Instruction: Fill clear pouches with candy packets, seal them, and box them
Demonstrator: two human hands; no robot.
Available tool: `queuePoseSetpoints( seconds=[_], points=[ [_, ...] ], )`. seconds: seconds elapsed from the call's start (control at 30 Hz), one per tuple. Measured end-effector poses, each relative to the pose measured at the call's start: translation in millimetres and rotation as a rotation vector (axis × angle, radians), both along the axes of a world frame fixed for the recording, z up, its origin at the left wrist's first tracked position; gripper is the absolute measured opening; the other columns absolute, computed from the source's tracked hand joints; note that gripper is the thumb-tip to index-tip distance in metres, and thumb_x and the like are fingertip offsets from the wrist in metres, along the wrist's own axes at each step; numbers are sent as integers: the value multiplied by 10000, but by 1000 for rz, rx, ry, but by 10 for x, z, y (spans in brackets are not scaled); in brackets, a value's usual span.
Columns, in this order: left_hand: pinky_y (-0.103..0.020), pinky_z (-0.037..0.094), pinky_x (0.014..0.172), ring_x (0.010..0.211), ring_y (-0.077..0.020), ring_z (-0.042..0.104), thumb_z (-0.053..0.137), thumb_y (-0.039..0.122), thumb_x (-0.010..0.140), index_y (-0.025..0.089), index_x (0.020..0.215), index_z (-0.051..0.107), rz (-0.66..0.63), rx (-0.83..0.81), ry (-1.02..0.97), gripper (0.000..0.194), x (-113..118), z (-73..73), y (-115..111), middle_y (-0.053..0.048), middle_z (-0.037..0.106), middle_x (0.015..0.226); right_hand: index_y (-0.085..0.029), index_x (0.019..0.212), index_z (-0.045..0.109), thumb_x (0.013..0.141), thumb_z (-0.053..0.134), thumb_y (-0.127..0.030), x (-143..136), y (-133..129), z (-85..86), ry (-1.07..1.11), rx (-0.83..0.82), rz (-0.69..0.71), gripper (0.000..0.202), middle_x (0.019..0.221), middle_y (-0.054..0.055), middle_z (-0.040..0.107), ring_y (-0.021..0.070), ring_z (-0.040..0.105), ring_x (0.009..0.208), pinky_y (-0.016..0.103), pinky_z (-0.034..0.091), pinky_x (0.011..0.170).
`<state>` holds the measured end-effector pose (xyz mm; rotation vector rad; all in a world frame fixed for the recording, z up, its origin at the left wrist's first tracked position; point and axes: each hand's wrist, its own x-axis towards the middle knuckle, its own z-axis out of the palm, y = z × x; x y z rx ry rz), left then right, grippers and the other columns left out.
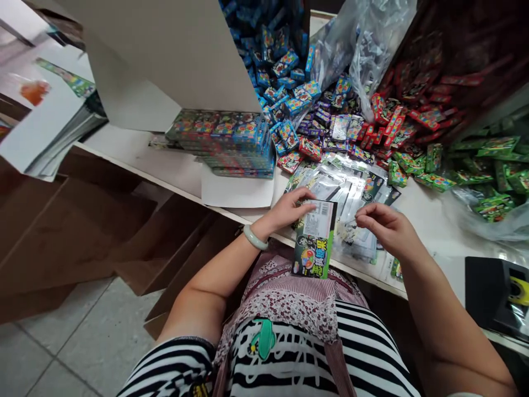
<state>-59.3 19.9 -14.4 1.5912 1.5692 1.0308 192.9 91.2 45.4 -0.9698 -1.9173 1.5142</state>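
Observation:
My left hand (289,209), with a pale bangle on its wrist, grips the top of a black and green printed candy packet (314,248). The packet hangs over the table's front edge; a white label with a barcode covers its upper part. My right hand (384,226) is closed in a pinch to the right of it. What is between those fingertips, if anything, is too small to make out. Under and between both hands lies a spread of clear printed plastic bags (355,220).
Small blue boxes (285,66), red boxes (430,116) and green boxes (496,171) lie heaped behind, with purple packets (326,118) between. Stacked filled packs (227,138) stand left on white card (235,190). A black case (487,286) sits right. Cardboard boxes (74,231) stand below.

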Motion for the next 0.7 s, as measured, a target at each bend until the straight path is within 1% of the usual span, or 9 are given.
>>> queuePoseSetpoints(
  seconds=[0.07,0.13,0.23,0.3,0.37,0.43,0.57,0.7],
  points=[
    [-290,495,822,894,-144,590,630,315,885,190,1012,581,-19,43,-176,185,46,70,-111,-30,624,967,-222,767,652,785,727,-501,-97,15,127,9,64,33,289,701,7,640,138,560,632,278,470,590],
    [-279,489,793,877,-140,583,657,335,871,197,1020,566,-24,122,-246,223,97,157,-202,-27,613,956,-215,786,648,818,705,-459,-211,27,284,-2,140,107,252,730,13,645,136,560,659,275,457,610],
    [-290,482,807,867,-140,573,649,330,889,200,977,559,-34,207,-219,180,162,294,-308,-22,599,919,-200,781,638,838,678,-409,-391,35,492,-75,222,231,220,716,14,631,129,536,656,267,419,596],
    [-297,478,805,859,-143,569,620,316,908,202,961,543,-37,231,-174,147,200,358,-363,-19,593,907,-193,764,628,834,664,-394,-494,36,562,-136,243,297,215,675,2,606,118,499,622,262,391,575],
    [-310,478,832,897,-152,575,583,293,922,205,991,522,-27,258,-134,127,235,384,-406,-28,592,944,-189,752,620,828,652,-386,-568,34,575,-185,249,337,214,634,-14,574,107,464,587,258,367,556],
    [-323,478,866,943,-163,580,547,277,934,205,1026,502,-6,273,-107,126,265,382,-435,-38,589,982,-187,748,615,824,646,-384,-608,29,552,-220,245,347,214,609,-25,550,101,440,566,252,346,538],
    [-334,478,895,979,-172,578,512,278,945,205,1051,479,17,254,-90,132,294,371,-459,-49,587,1011,-183,745,608,823,631,-379,-627,9,497,-248,247,318,213,594,-31,524,95,411,550,249,319,521],
    [-339,479,906,985,-171,577,447,263,958,204,1033,473,14,232,-111,99,299,401,-454,-51,587,1011,-184,732,600,815,630,-362,-634,-4,477,-284,293,299,199,584,-35,511,92,403,544,254,301,527]
  ],
)
